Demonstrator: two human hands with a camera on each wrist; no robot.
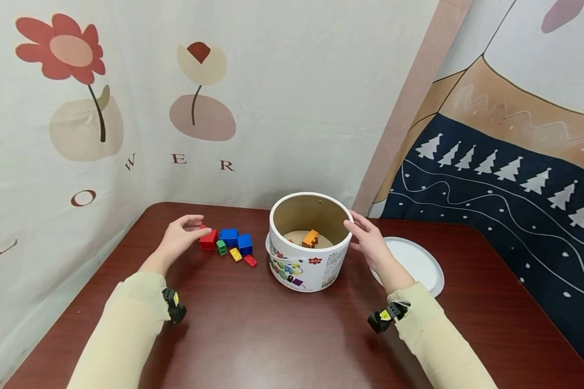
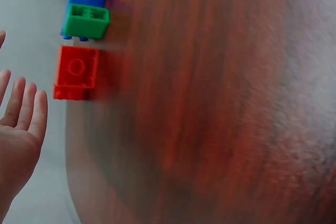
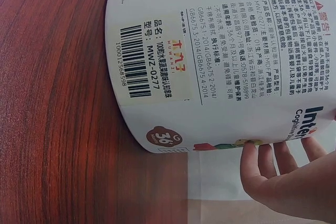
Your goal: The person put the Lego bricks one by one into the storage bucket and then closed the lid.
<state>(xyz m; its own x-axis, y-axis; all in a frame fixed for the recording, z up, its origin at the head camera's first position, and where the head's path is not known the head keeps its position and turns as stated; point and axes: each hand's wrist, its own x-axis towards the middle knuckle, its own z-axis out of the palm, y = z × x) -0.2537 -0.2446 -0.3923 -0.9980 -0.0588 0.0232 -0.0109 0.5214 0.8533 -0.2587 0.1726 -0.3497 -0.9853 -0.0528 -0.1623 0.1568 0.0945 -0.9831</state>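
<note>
We see the tub [image 1: 328, 270] upright on the desk [image 1: 272, 335], its mouth uncovered, with an orange block [image 1: 310, 239] on its floor, between our two hands. Our left hand [image 1: 177, 237] is well to the left of the tub, thumb and fingers apart, holding nothing. Its fingers are stretched out just beside the big red block [image 1: 208, 241], which is the farthest left of the blocks from the tub; we cannot tell whether the thumb touches it. From there towards the tub, we see the green block [image 1: 221, 248], one blue block [image 1: 229, 237], the yellow block [image 1: 236, 254], a second blue block [image 1: 245, 244] and the small red block [image 1: 250, 261], this last near the tub's left wall. Our right hand [image 1: 372, 243] is at the tub's right side, its fingers fairly straight and resting against the outer wall near the rim, without clamping. The white lid [image 1: 416, 265] lies flat to the right of the tub, partly behind our right forearm. Behind the tub hangs a pale cloth [image 1: 292, 81] printed with flowers.
</note>
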